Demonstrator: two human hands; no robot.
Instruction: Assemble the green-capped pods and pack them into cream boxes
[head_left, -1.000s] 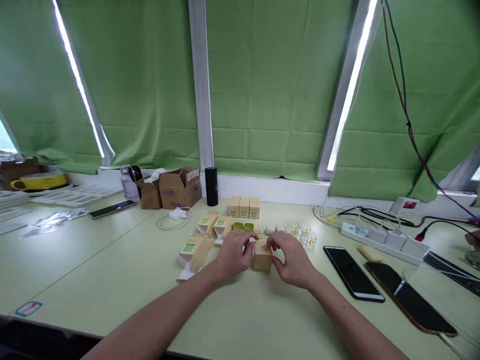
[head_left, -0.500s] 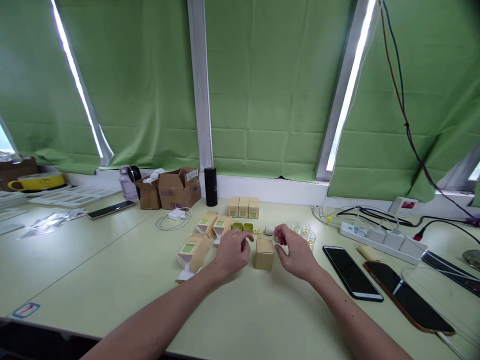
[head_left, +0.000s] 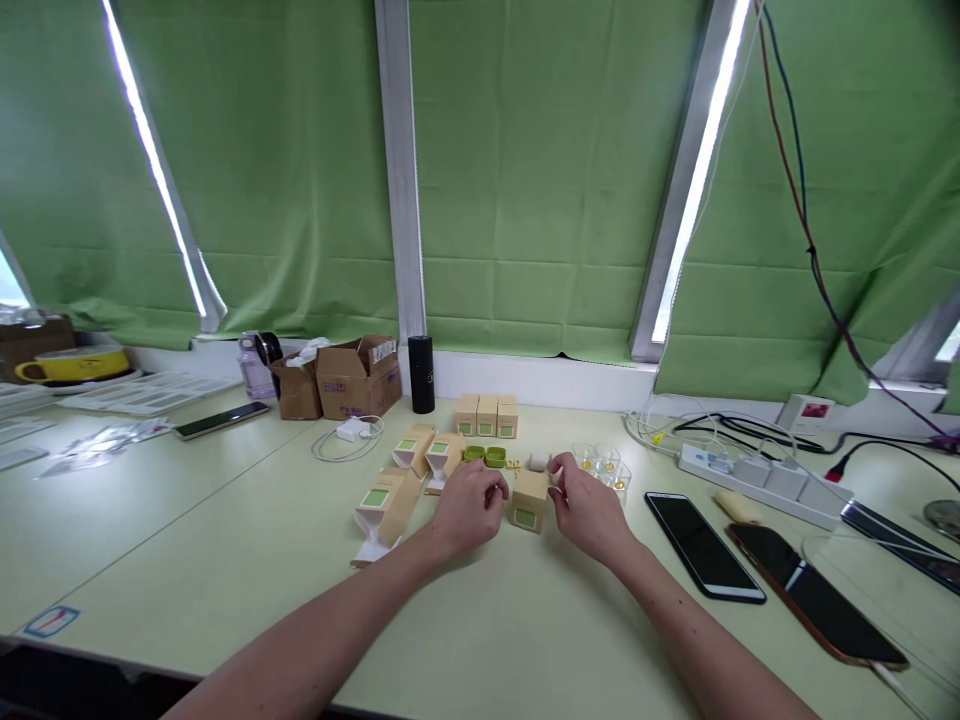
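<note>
Two bare hands flank one small box (head_left: 530,500) mid-worktop (head_left: 225,560), apart from each other. Left hand (head_left: 466,507) curled, fingers loosely bent, just beside box's left face; contact unclear. Right hand (head_left: 587,505) touches box's right top edge with its fingertips, not clamped. Box: tan matte cardboard, cube-like, upright, green square label facing the near edge; no clear long axis. Left of it, flat-ish open cartons (head_left: 386,505), same card. Behind, green lids (head_left: 484,455), clear cups (head_left: 606,463), three boxes (head_left: 487,414) in a row toward far edge. Glossy phone (head_left: 703,546) to the right.
</note>
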